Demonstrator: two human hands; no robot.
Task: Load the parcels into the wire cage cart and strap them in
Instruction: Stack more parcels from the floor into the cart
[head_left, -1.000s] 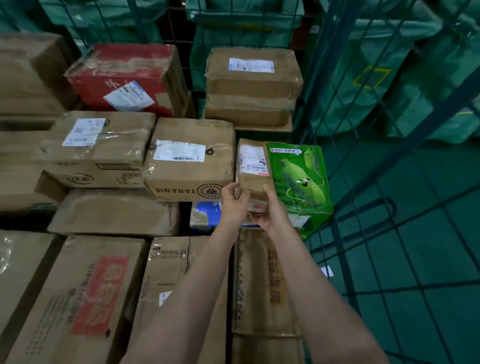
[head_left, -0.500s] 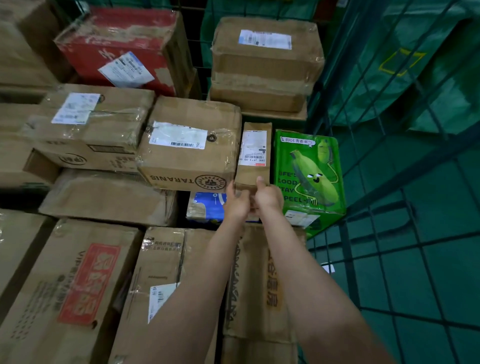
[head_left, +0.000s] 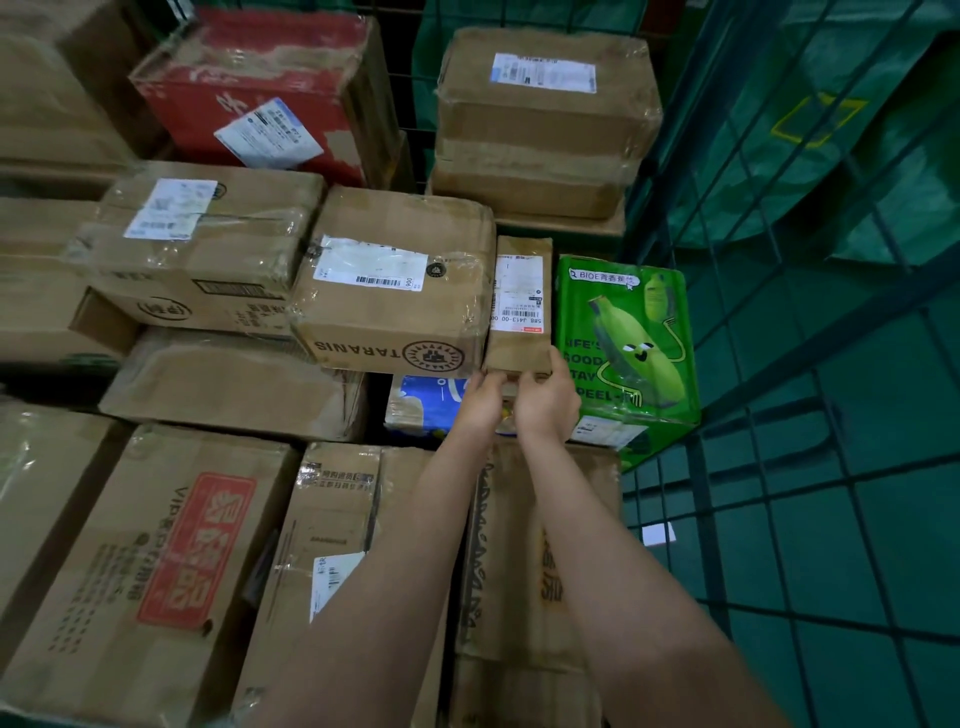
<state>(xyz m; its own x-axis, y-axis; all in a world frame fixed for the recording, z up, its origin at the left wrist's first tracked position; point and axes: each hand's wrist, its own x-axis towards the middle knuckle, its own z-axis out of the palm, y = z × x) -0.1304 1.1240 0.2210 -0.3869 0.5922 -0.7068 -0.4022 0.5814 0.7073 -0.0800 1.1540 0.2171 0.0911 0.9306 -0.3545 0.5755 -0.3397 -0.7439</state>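
Hands meet at near end of narrow parcel (head_left: 519, 306): left hand (head_left: 480, 404) and right hand (head_left: 549, 402), equally close, fingers curled, pinching its edge. Long axis runs directly away, between TARANIS box (head_left: 395, 296) and green banana box (head_left: 628, 338), inside wire cage cart (head_left: 707, 499).

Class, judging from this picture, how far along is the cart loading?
Done: many boxes stacked in the cage. In hand: left hand and right hand hold a slim parcel between the TARANIS box and green box. Left: strapping; no strap shows.
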